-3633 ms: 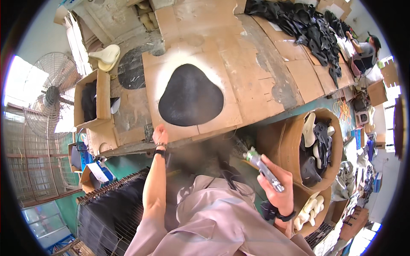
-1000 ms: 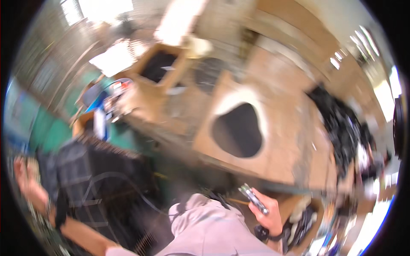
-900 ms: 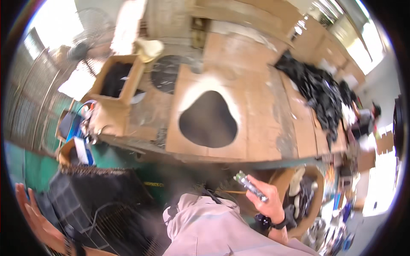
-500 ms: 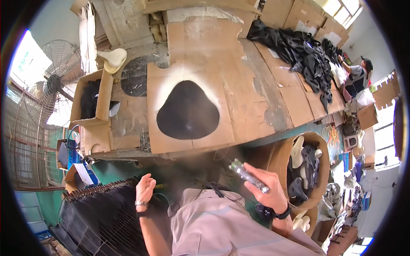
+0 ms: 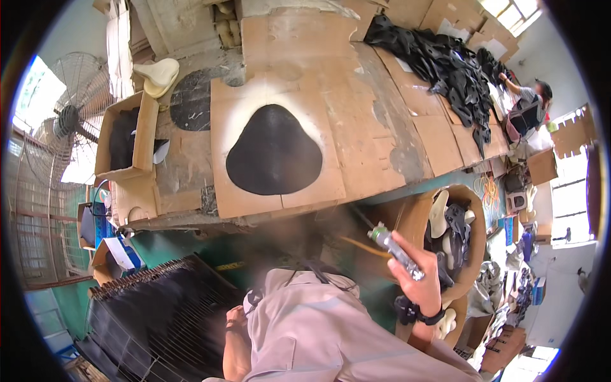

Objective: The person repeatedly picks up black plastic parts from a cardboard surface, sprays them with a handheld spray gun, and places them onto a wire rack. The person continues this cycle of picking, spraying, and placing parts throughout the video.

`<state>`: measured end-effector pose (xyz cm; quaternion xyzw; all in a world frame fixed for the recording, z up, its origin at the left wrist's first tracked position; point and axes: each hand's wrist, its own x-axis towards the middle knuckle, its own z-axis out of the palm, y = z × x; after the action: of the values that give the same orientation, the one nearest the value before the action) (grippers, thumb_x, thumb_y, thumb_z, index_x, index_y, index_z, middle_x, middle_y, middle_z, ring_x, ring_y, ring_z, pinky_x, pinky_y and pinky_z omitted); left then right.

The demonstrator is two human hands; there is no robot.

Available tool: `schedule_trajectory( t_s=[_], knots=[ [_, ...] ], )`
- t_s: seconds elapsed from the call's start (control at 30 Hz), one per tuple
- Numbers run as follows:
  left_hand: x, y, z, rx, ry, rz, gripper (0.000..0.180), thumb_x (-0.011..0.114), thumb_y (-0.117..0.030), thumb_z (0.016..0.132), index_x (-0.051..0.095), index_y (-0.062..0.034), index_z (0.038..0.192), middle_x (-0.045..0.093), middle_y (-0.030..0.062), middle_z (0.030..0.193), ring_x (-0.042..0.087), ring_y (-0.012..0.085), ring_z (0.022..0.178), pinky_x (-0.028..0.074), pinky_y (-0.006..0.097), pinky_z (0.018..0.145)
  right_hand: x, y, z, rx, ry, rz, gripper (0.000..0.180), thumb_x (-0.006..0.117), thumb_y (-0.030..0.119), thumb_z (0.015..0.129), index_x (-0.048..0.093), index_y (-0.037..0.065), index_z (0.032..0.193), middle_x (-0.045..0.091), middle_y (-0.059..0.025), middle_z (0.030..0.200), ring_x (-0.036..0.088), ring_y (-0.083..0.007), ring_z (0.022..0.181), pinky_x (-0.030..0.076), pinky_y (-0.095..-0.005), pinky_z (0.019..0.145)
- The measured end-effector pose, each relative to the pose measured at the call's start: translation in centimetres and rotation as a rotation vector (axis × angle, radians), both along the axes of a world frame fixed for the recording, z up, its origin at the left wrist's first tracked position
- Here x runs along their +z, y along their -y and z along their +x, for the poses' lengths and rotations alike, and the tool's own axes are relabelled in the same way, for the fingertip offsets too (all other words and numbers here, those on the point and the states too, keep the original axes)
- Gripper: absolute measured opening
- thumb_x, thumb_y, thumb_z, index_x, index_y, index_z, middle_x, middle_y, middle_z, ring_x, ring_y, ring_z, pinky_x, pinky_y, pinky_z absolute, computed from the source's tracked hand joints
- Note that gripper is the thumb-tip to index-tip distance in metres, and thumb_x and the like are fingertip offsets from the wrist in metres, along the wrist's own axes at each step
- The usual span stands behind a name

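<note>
My right hand (image 5: 421, 280) is wrapped round a silver spray gun (image 5: 402, 256) with a green fitting at its front end. It is held over the floor, off the near edge of the table. My left hand (image 5: 235, 316) is low at my left side, against my light trousers; its fingers are too small and partly hidden to read. On the cardboard-covered table (image 5: 363, 153) a black rounded-triangle sheet (image 5: 275, 153) lies flat. A whitish spray halo surrounds its far part on the cardboard.
A cardboard box of dark pieces (image 5: 147, 137) and cream saddle shapes (image 5: 159, 75) are at the table's left. Black pieces (image 5: 445, 70) are heaped far right, near another person (image 5: 529, 111). A wire rack of black sheets (image 5: 159, 312) is at lower left; a round carton (image 5: 474, 254) stands right.
My left hand has dropped back toward my hip. My right hand has moved slightly right and down with the spray gun. The whole view has shifted a little; the black sheet stays on the cardboard.
</note>
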<state>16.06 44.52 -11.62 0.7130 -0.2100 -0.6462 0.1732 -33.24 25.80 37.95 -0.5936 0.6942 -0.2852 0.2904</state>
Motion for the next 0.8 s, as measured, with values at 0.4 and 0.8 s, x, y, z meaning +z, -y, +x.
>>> schedule_trajectory(
  t_s=[0.4,0.8],
  knots=[
    [4.5,11.2,-1.7,0.358,0.038,0.043,0.038,0.061,-0.016,0.096,0.057,-0.0051,0.131,0.07,0.0095,0.102,0.07,0.0207,0.083,0.06,0.038,0.069,-2.4,3.7,5.2,0.131,0.144,-0.16,0.049,0.071,-0.002,0.082,0.062,-0.001,0.13,0.071,-0.0162,0.096,0.068,-0.0229,0.078,0.052,-0.0298,0.073],
    [2.9,8.3,-2.7,0.443,-0.107,0.139,0.036,0.065,-0.009,0.09,0.062,0.0017,0.124,0.069,0.0114,0.093,0.065,0.0182,0.07,0.055,0.031,0.062,-1.5,0.9,2.0,-0.05,0.015,-0.075,0.05,0.068,-0.004,0.081,0.062,-0.002,0.13,0.072,-0.0193,0.1,0.071,-0.0289,0.082,0.054,-0.0325,0.075]
  ],
)
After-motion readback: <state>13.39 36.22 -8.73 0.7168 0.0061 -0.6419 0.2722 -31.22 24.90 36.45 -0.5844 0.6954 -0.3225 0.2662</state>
